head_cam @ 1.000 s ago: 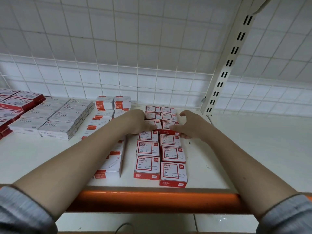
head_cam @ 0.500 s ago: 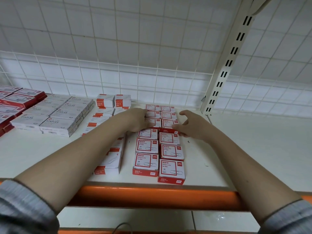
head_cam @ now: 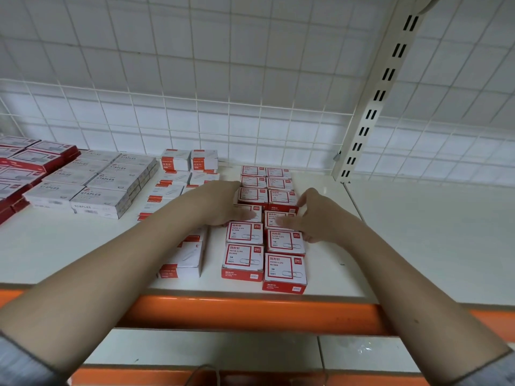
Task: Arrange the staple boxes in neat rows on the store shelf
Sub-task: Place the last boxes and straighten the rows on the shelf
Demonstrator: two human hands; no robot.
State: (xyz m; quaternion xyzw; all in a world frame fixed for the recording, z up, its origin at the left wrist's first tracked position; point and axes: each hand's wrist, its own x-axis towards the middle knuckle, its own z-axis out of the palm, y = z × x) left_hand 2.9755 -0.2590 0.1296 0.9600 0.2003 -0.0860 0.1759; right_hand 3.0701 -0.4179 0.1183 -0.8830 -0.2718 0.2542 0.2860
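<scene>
We see two columns of red-and-white boxes (head_cam: 263,227) running from the shelf's (head_cam: 418,246) front edge back toward the wire grid (head_cam: 195,121), the right column's front box (head_cam: 284,271) sitting a little nearer the edge than the left column's front box (head_cam: 243,261). Our left hand (head_cam: 223,206) lies flat against the left side of the columns, its thumb resting across a box top about midway back; the fingers look straight, not curled round anything. Our right hand (head_cam: 315,215) meets the right column from the other side, thumb laid over a box top and fingers loosely bent along the box sides, pressing rather than lifting as far as we can tell. To the right of the columns the white shelf runs bare past the slotted upright (head_cam: 373,112), giving the widest room. On the left a narrow lane separates the columns from a row of white boxes with orange ends (head_cam: 182,257); beyond those stand grey stacks (head_cam: 94,188), then red boxes (head_cam: 25,162) at the far left. An orange rail (head_cam: 250,310) borders the front edge. The front box tops read "PAPER CLIPS", "3#" and "100", with Chinese characters and a "deli" mark in the corner; the grey boxes read "STAPLES".
</scene>
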